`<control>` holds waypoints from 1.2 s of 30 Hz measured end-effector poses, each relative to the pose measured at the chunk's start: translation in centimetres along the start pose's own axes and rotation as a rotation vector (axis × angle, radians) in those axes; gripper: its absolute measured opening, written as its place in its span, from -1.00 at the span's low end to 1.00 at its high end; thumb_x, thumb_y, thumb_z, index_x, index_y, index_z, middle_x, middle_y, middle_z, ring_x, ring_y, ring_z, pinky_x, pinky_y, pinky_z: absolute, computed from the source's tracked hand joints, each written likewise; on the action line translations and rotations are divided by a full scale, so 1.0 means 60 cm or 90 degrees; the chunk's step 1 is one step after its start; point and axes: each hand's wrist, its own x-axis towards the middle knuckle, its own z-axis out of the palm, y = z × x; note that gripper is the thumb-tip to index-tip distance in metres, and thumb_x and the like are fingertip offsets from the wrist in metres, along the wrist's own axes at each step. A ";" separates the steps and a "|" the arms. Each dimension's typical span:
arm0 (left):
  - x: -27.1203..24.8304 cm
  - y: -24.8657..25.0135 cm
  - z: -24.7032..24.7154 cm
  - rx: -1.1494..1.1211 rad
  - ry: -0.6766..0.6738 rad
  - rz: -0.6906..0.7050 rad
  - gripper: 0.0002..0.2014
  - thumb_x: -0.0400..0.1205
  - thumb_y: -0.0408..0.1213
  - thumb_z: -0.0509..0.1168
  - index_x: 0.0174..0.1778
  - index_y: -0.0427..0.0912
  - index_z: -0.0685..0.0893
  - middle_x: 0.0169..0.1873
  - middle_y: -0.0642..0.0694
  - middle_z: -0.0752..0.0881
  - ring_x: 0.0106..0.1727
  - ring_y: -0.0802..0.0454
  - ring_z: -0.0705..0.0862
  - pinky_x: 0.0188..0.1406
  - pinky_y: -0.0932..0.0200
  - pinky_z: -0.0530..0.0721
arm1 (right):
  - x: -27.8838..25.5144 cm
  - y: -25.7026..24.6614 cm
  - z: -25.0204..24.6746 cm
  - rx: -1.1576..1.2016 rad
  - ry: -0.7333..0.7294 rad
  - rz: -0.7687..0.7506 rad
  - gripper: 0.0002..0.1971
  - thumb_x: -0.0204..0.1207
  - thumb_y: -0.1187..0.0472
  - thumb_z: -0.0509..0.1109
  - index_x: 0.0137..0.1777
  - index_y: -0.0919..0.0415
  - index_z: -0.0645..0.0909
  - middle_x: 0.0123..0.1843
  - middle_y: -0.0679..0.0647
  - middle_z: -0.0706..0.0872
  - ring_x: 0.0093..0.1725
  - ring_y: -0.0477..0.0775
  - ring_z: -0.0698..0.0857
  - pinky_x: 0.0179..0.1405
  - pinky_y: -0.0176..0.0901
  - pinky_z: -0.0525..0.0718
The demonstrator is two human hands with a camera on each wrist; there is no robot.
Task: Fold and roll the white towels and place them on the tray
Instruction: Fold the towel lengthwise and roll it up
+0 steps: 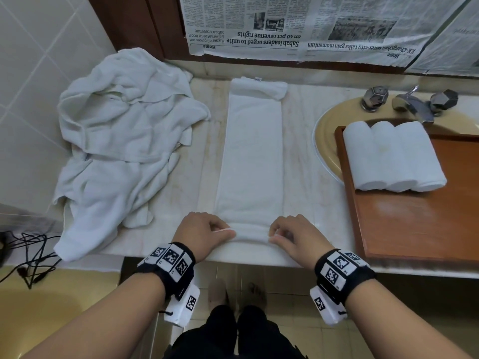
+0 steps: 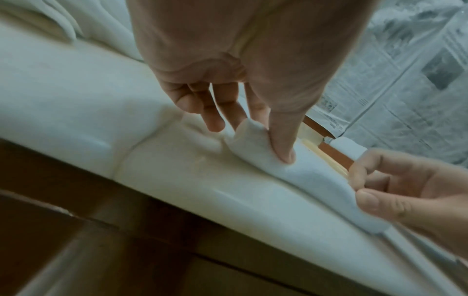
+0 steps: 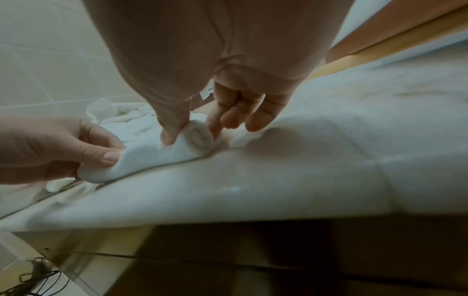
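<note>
A white towel [image 1: 252,151], folded into a long narrow strip, lies on the marble counter [image 1: 305,193] and runs away from me. Its near end is turned over into a small roll [image 2: 298,172] at the counter's front edge. My left hand [image 1: 207,233] pinches the roll's left end between thumb and fingers. My right hand [image 1: 290,235] pinches the right end the same way [image 3: 187,132]. Three rolled white towels [image 1: 394,156] lie side by side at the far end of the wooden tray [image 1: 420,229] on the right.
A heap of crumpled white towels [image 1: 124,146] fills the counter's left side. The tray rests over a beige sink [image 1: 326,141] with a metal tap [image 1: 414,104]. Newspaper [image 1: 311,27] covers the wall behind. Black cables [image 1: 28,257] hang at the lower left.
</note>
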 end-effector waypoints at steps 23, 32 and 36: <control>-0.029 -0.049 0.044 0.448 0.269 0.443 -0.65 0.63 -0.02 0.48 0.25 -0.13 0.76 0.05 -0.18 0.66 -0.07 -0.19 0.50 -0.26 -0.05 0.50 | -0.032 0.003 0.048 -0.422 0.244 -0.161 -0.48 0.24 0.23 0.64 0.27 0.19 0.74 -0.01 0.12 0.63 -0.18 0.23 0.57 -0.29 0.06 0.55; -0.009 -0.049 0.025 0.461 0.243 0.473 -0.68 0.68 -0.04 0.44 0.25 -0.15 0.76 0.00 -0.18 0.66 -0.10 -0.20 0.58 -0.26 -0.04 0.50 | -0.012 0.011 0.030 -0.421 0.229 -0.225 -0.58 0.22 0.26 0.60 0.13 0.24 0.78 -0.22 0.11 0.60 -0.28 0.22 0.56 -0.35 0.00 0.47; 0.005 -0.056 0.015 0.449 0.215 0.496 -0.68 0.77 0.01 0.24 0.21 -0.11 0.75 0.01 -0.18 0.65 -0.09 -0.20 0.59 -0.25 -0.03 0.52 | -0.004 0.011 0.025 -0.370 0.222 -0.204 -0.66 0.15 0.27 0.62 -0.02 0.19 0.79 -0.27 0.08 0.59 -0.28 0.21 0.57 -0.35 -0.03 0.50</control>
